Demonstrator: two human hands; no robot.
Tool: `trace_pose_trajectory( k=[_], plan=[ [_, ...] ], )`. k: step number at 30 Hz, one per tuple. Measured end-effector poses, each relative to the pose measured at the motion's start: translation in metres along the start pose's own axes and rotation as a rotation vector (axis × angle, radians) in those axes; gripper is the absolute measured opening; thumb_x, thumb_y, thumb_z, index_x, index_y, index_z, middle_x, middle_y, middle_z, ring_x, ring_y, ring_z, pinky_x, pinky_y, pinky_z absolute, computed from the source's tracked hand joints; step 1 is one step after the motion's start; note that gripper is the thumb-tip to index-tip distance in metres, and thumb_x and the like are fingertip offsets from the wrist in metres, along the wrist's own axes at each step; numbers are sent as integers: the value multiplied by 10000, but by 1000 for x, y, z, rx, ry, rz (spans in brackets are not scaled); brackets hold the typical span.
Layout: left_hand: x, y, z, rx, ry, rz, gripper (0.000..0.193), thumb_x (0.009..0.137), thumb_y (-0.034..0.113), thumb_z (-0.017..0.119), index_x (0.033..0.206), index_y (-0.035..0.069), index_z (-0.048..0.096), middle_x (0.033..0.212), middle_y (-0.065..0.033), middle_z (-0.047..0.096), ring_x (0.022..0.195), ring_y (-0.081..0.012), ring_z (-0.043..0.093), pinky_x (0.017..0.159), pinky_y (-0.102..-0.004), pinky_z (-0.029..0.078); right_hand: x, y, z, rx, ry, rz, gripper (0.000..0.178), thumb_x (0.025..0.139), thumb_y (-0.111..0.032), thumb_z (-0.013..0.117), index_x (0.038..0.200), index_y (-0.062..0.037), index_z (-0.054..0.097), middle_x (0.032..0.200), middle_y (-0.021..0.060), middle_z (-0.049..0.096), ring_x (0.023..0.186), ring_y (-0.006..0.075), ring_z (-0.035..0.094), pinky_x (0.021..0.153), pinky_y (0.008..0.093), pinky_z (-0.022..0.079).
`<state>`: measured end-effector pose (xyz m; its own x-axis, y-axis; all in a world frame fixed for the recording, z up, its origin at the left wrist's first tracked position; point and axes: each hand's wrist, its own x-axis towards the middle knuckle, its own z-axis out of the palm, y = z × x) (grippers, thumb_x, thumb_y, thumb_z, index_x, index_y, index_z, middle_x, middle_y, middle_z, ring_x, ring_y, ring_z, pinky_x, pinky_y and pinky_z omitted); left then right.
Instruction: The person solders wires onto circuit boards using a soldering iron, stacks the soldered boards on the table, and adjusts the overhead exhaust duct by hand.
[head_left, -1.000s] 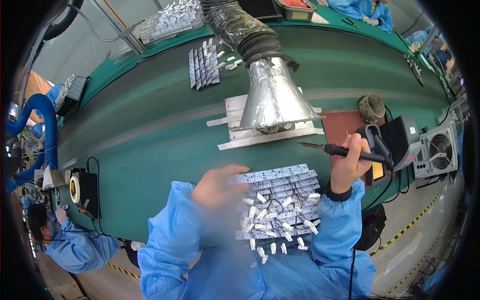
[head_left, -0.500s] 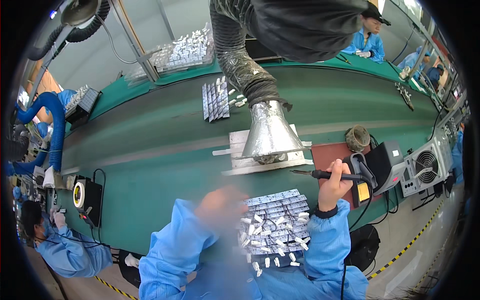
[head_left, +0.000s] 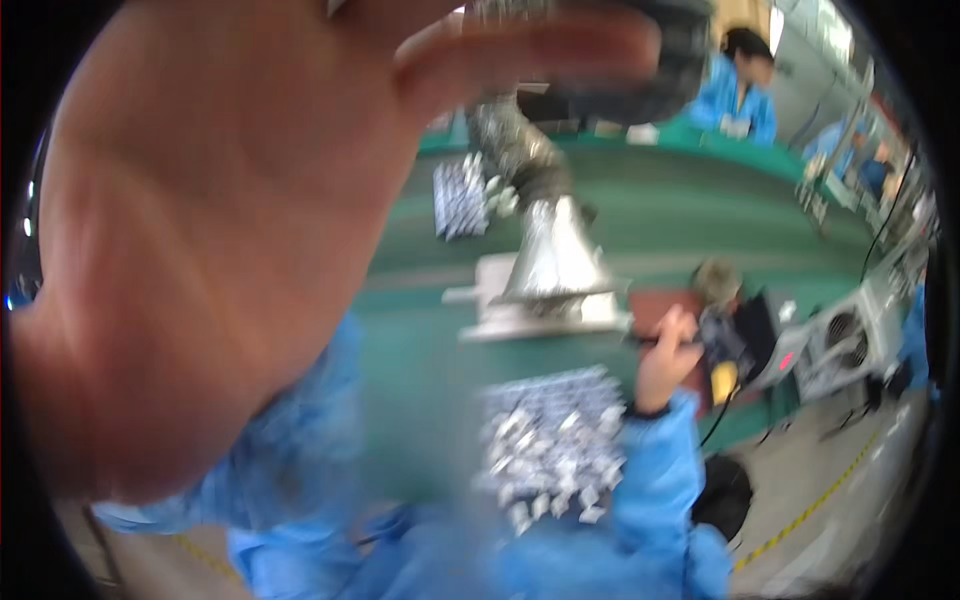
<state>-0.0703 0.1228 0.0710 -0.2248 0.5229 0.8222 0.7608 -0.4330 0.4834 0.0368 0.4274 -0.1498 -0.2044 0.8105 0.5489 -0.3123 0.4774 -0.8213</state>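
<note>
My left hand (head_left: 220, 220) is lifted very close to the camera and fills the left of the picture. Its palm shows, one digit stretches out to the right, and nothing is seen in it. My right hand (head_left: 667, 362) is closed round a soldering iron (head_left: 645, 342), blurred, whose tip points left over the bench. Between my forearms lies a panel of narrow circuit strips (head_left: 555, 387) with many small white connectors (head_left: 545, 450) on wires. A silver fume hood cone (head_left: 556, 255) hangs just beyond, over a white board (head_left: 490, 325).
Right of the hood are a brown pot (head_left: 717, 282), a reddish mat (head_left: 655, 302), a dark soldering station (head_left: 762, 335) and a white unit with a fan (head_left: 850, 335). Another strip panel (head_left: 460, 200) lies farther back. A co-worker in blue (head_left: 735, 100) sits across the bench.
My left hand has risen from beside the strip panel to right in front of the camera. The view has shifted slightly and blurred. My right hand keeps the soldering iron in about the same place.
</note>
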Motion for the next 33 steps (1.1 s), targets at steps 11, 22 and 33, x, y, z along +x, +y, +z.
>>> trace_pose_trajectory(
  k=[11,22,33],
  plan=[
    [20,-16,-11,-179,83,-36,771,973,652,446,1378,-4,474,1345,-280,476,1222,-361,480,1004,-460,408,-3,10,-4,9,-4,152,386,1026,-181,566,677,-45,471,684,-18,492,664,58,421,600,241,333],
    [48,-25,30,-367,147,-65,803,964,669,429,1456,35,400,1451,-291,368,1330,-395,384,1083,-502,344,-2,16,-5,-26,-4,143,394,1027,-199,565,667,-70,471,650,-35,473,589,41,392,522,233,298],
    [32,-25,15,-588,233,-62,848,955,686,412,1535,74,326,1557,-301,259,1439,-429,289,1162,-544,279,-1,12,-9,-25,33,167,394,1022,-194,576,671,-41,484,681,-15,511,650,58,425,595,240,329]
  ],
)
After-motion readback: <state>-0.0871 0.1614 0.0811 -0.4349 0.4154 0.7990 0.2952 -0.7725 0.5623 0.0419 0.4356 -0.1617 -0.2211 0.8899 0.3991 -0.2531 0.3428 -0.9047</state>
